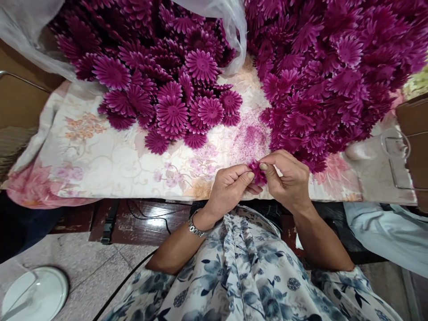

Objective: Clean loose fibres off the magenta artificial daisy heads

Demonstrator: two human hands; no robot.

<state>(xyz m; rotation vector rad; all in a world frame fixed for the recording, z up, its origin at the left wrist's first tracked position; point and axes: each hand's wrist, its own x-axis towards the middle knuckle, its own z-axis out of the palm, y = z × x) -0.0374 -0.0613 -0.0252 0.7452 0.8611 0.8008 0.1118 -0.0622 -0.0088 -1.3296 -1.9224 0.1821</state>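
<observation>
My left hand (pixel 230 187) and my right hand (pixel 286 176) meet at the near edge of the table, both pinching one small purple artificial flower (pixel 257 174) between thumbs and fingertips. A metal watch (pixel 195 228) sits on my left wrist. Beyond my hands, a heap of purple flowers (pixel 167 84) spills from a clear plastic bag (pixel 230 26) at the left. A larger pile of purple flowers (pixel 327 71) fills the right side of the table.
A floral cloth (pixel 110 160) covers the table, with purple dust (pixel 249 136) between the piles. A brown cardboard piece (pixel 413 133) stands at the right edge. A white round lid (pixel 33 294) lies on the floor at lower left. Another person's pale sleeve (pixel 391 232) shows at right.
</observation>
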